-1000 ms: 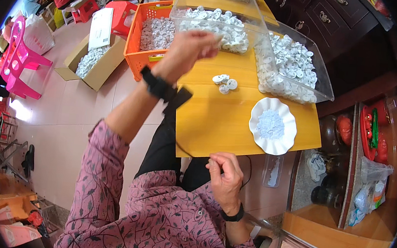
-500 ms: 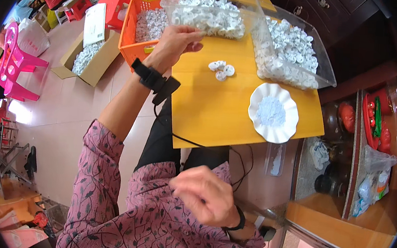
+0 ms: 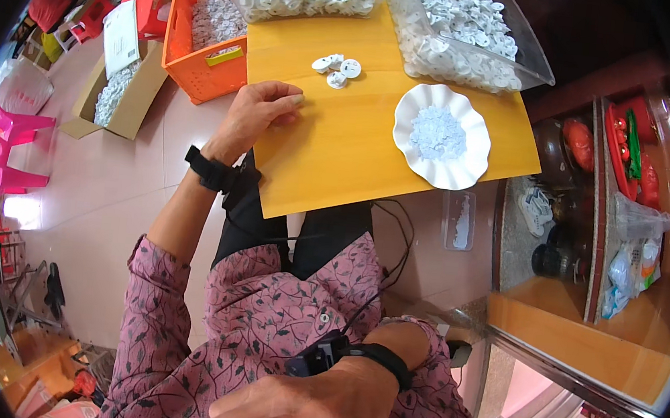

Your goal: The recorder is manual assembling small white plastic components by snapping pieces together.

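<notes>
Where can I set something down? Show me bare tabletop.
Bare: the near part of the yellow table, between the left hand, the scalloped plate and its front edge. Crowded: the far side, under clear bins of white pieces.

The yellow table (image 3: 320, 155) bears two clear bins (image 3: 536, 65), some white discs (image 3: 350, 69) and a scalloped plate (image 3: 475, 146).

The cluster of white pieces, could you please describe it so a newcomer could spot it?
Find the yellow table, then look ahead and right of the left hand. The cluster of small round white pieces lies loose there, unlike those filling clear bins behind.
</notes>
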### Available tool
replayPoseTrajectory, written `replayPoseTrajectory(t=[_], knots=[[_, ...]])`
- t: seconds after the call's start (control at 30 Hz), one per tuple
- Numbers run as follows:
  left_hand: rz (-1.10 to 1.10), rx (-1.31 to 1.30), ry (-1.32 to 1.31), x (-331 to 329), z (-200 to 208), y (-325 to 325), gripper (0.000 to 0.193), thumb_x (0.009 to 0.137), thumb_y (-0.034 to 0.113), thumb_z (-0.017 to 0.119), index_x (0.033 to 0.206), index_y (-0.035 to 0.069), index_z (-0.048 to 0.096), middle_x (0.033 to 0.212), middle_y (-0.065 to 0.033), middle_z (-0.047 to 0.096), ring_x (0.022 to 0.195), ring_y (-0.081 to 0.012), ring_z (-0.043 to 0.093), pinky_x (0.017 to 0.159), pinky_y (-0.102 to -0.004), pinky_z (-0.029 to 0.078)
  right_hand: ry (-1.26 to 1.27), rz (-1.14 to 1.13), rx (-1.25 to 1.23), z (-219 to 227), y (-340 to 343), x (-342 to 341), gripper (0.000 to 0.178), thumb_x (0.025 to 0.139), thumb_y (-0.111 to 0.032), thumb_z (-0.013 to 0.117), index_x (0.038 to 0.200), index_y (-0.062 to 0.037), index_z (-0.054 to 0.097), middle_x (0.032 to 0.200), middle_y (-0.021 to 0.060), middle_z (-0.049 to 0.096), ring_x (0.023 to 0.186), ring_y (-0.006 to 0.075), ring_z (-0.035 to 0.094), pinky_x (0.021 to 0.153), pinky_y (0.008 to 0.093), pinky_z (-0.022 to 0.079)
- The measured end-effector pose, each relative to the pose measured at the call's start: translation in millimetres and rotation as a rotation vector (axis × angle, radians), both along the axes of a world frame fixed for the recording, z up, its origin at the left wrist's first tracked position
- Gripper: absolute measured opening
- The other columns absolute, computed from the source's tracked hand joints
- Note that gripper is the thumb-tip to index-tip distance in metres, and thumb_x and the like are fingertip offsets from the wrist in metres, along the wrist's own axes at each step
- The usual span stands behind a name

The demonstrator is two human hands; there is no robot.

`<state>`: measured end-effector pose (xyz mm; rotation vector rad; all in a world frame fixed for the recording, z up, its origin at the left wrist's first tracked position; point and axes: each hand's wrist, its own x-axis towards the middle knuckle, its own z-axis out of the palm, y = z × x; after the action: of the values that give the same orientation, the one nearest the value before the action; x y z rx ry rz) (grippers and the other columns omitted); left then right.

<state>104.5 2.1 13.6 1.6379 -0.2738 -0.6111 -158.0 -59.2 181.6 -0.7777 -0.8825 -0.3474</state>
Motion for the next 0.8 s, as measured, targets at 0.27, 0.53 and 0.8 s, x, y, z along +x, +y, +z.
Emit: replayPoseTrajectory(t=[0.27,0.53,0.8], knots=[[0.138,-0.127,-0.034,-16,-11,3,0.028,0.095,0.014,0.067,0.117,-0.003,0.064,0.099,-0.004,0.068,0.085,-0.0083,0.064,0.076,-0.0198,0.051,-0.003,-0.096,0.18,-15,2,-4,0.023,0.096,-0.001,0.058,0.113,0.0056,0.071,0.098,0.0155,0.066,0.071,0.0234,0.064,0.059,0.0312,0.053],[0.166,-0.164,-0.05,-14,-15,7,0.027,0.094,0.011,0.067,0.117,-0.005,0.064,0.099,-0.0057,0.068,0.086,-0.0103,0.066,0.081,-0.022,0.053,0.015,0.086,-0.21,-21,-60,9,0.023,0.097,-0.013,0.056,0.107,0.0048,0.068,0.102,0.0177,0.061,0.077,0.0276,0.064,0.064,0.0322,0.054],[0.186,-0.184,-0.05,-16,-16,9,0.026,0.094,0.01,0.066,0.115,-0.005,0.064,0.096,-0.0053,0.069,0.084,-0.0095,0.066,0.078,-0.0216,0.053,0.605,-0.889,-0.904,-79,-96,42,0.009,0.087,0.001,0.065,0.096,0.0012,0.069,0.086,0.0143,0.067,0.073,0.0262,0.067,0.065,0.0333,0.053]])
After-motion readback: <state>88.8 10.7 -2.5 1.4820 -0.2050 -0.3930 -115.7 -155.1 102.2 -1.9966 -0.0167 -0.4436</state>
